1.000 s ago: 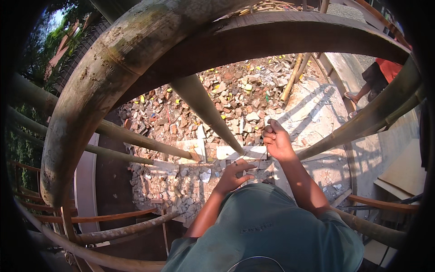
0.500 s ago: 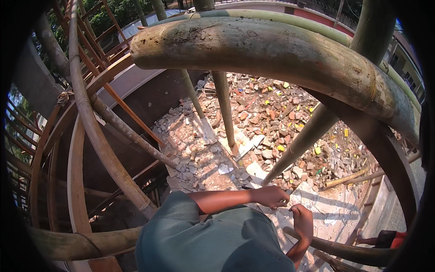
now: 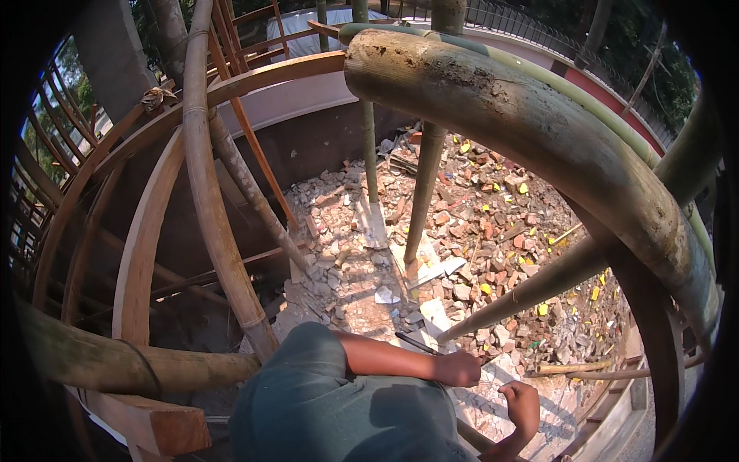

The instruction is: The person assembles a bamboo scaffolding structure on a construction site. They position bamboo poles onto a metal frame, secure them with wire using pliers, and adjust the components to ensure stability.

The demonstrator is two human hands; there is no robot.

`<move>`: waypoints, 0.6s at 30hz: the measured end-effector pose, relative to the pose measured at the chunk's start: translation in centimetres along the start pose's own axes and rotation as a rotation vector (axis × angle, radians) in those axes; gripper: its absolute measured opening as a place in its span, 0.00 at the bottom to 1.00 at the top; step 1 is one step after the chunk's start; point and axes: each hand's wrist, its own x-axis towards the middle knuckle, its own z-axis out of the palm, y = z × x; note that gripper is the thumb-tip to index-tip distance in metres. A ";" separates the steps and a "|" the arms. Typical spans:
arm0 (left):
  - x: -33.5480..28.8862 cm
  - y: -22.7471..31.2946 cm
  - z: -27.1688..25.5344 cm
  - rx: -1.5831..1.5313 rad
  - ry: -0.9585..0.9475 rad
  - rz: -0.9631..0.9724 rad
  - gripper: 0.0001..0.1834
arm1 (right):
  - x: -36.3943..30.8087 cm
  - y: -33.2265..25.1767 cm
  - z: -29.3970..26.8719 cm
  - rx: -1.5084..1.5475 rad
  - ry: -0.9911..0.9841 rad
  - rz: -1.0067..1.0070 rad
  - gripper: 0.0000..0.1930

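My left forearm crosses in front of my green shirt (image 3: 346,420), and my left hand (image 3: 459,369) is closed in a fist. A thin dark rod (image 3: 416,343) runs along the forearm into that fist; its far end is hard to make out. Just right of it and a little nearer, my right hand (image 3: 523,405) is raised with fingers pinched together. A faint thin strand seems to lie between the hands, too fine to name. Both hands are above pale, broken slabs, apart from the bamboo poles.
A thick bamboo pole (image 3: 493,92) arches across the top right. A slanted pole (image 3: 531,289) stands beyond my hands. At left are a bamboo upright (image 3: 204,177), timber beams (image 3: 142,262) and a horizontal pole (image 3: 138,362). Brick rubble (image 3: 493,223) covers the ground below.
My view has turned left, so the poles sit farther right in the picture. Both hands appear lower and slightly farther apart. More of the dark rod shows. The red clothing at right is out of view.
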 end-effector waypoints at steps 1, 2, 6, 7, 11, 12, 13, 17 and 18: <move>0.1 0.0 0.0 -0.010 -0.020 -0.007 0.16 | 0.3 0.1 -0.3 -0.037 -0.022 -0.028 0.10; 0.3 -0.1 0.1 -0.024 -0.064 0.042 0.17 | 0.6 0.2 -0.8 -0.073 -0.044 -0.055 0.11; 1.8 -0.8 -0.1 -0.112 -0.317 0.243 0.19 | 3.7 -1.6 -2.1 -0.190 -0.141 -0.158 0.12; 2.2 -1.1 -0.2 -0.147 -0.373 0.329 0.20 | 4.6 -2.5 -2.3 -0.217 -0.181 -0.125 0.12; 2.0 -3.0 -0.8 -0.508 -0.185 0.184 0.22 | 4.9 -6.0 -2.1 -0.326 0.397 -0.444 0.14; 1.8 -3.7 -1.2 -0.576 -0.124 0.091 0.22 | 4.0 -6.7 -1.6 -0.145 0.534 -0.428 0.14; 1.4 -4.4 -1.6 -0.622 -0.088 -0.038 0.22 | 3.5 -7.2 -1.2 0.019 0.649 -0.424 0.13; -0.2 -5.6 -2.7 -0.547 0.227 -0.099 0.23 | 2.7 -7.7 1.3 0.562 0.408 -0.177 0.13; -0.5 -5.6 -3.0 -0.513 0.089 -0.291 0.21 | 3.3 -7.6 2.4 0.441 0.308 -0.154 0.17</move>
